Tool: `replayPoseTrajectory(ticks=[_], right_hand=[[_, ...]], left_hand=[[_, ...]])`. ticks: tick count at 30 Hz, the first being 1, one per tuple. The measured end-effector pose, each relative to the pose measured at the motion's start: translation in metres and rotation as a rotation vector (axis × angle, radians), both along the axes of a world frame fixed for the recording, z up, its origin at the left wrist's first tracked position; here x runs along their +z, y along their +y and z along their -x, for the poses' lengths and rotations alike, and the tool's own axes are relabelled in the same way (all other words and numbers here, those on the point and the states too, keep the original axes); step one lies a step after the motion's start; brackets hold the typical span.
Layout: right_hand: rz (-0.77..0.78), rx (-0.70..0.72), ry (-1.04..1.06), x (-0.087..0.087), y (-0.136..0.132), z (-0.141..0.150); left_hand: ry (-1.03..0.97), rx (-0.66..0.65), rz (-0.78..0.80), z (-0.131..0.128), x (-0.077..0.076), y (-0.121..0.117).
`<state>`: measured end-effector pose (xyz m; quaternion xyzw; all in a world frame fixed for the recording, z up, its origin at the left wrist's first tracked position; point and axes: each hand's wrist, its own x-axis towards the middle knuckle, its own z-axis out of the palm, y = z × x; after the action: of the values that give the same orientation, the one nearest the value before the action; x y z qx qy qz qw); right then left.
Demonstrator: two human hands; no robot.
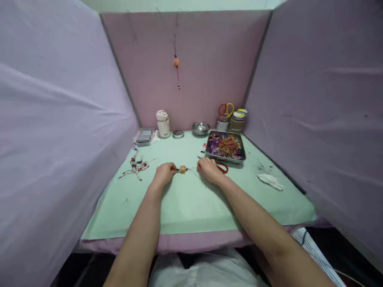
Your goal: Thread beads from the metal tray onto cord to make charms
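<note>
An orange beaded ornament with small dark beads at its ends lies near the table's middle. My left hand is closed in a pinch at its left end. From its right end, thin pale threads run toward my right hand, whose fingers are closed around them. Red-handled scissors lie by my right hand, partly covered by it. To the left of my hands rests a loose pile of red cords with beads and charms.
A metal tray of purple and orange cords stands back right. Behind are a steel bowl, a small dish, a white bottle and jars. A white glove-like cloth lies right. A similar ornament hangs on the back wall.
</note>
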<state>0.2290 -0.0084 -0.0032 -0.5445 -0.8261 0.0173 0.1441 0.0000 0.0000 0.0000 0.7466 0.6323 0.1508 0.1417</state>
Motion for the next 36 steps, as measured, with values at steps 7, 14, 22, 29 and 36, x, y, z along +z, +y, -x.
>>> replayPoseTrajectory(ticks=[7, 14, 22, 29, 36], right_hand=[[0.063, 0.014, 0.156, -0.003, 0.005, -0.011], [0.007, -0.020, 0.121, -0.006, 0.005, -0.028], [-0.031, -0.134, 0.187, -0.001, -0.004, -0.050], [-0.074, -0.107, 0.324, 0.001, -0.006, -0.053], [-0.103, -0.062, 0.420, 0.006, -0.008, -0.040]], left_hand=[[0.038, 0.033, -0.019, -0.001, 0.001, -0.001], [0.022, 0.043, -0.034, 0.000, 0.000, -0.002], [0.049, 0.075, -0.036, -0.001, 0.009, -0.007], [0.062, 0.079, -0.023, -0.001, 0.008, -0.009], [0.032, 0.017, -0.150, -0.013, 0.034, -0.021]])
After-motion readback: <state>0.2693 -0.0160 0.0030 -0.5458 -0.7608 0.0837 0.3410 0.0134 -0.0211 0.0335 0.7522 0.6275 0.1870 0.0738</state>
